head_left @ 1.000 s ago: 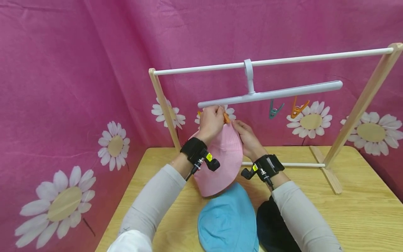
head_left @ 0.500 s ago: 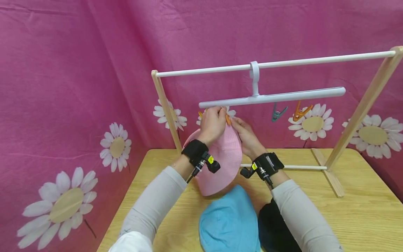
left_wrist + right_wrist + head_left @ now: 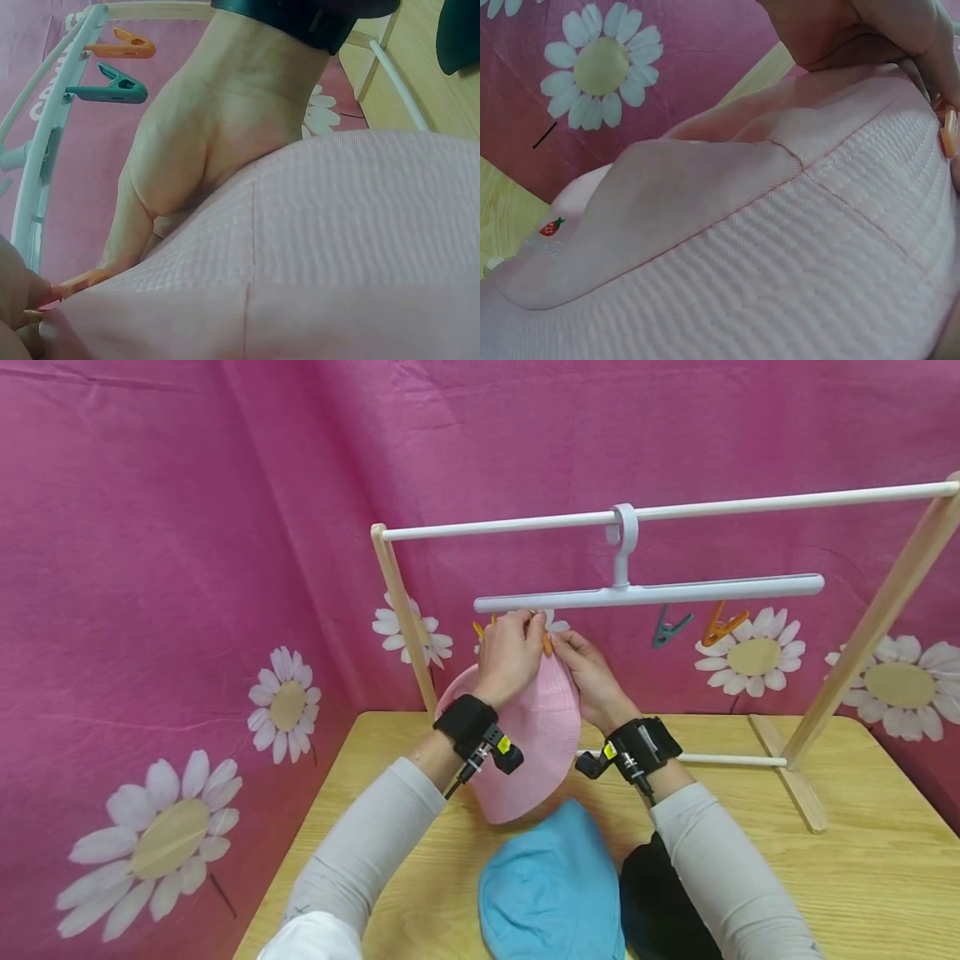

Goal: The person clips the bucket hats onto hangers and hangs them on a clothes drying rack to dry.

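A pink bucket hat (image 3: 543, 727) with a strawberry mark (image 3: 551, 227) hangs beneath the left end of a white hanger (image 3: 720, 589). My left hand (image 3: 512, 656) pinches an orange clip (image 3: 547, 644) at the hat's upper edge; its fingertips are partly hidden. Opposite, my right hand (image 3: 592, 681) holds the hat's edge between thumb and fingers, close to that clip. From the left wrist, the orange clip (image 3: 82, 283) appears against the pink cloth. A yellow clip (image 3: 478, 630) peeks out left of my left hand.
The hanger hooks over a white rod (image 3: 750, 507) on a wooden stand (image 3: 862, 635). A teal clip (image 3: 667, 628) and another orange clip (image 3: 722, 625) dangle from its right half. On the table (image 3: 862, 877) lie a blue hat (image 3: 551, 889) and a black hat (image 3: 663, 902).
Both hands keep their hold near the clip, with only slight shifts. The hanger has swung a little toward level, and the view has drifted slightly.
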A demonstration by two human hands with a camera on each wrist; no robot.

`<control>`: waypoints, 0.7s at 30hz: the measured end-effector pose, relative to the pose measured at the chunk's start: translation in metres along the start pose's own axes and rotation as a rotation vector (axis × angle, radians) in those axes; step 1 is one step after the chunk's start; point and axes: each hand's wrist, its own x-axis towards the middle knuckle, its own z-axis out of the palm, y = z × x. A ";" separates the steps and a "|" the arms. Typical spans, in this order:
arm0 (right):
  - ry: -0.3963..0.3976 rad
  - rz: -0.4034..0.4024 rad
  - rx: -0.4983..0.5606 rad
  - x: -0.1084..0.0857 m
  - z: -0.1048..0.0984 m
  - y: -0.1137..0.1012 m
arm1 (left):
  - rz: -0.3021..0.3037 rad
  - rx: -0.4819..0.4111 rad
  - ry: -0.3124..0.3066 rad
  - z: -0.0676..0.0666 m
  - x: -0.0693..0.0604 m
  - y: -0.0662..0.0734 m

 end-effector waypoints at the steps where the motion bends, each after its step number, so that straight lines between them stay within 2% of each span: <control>1: 0.004 0.003 -0.002 0.000 0.000 0.000 | -0.001 0.002 0.002 0.000 -0.001 0.000; 6: 0.002 0.028 -0.014 0.000 -0.003 0.000 | -0.013 -0.016 0.005 0.000 -0.003 -0.004; 13: -0.002 0.015 -0.030 0.000 -0.005 0.000 | -0.027 -0.054 -0.013 -0.001 -0.005 -0.006; 17: -0.001 0.022 -0.042 -0.001 -0.008 0.000 | -0.006 -0.010 -0.028 -0.002 -0.009 -0.009; 21: 0.026 0.037 -0.053 -0.002 -0.012 0.001 | 0.020 0.032 -0.091 -0.002 -0.018 -0.015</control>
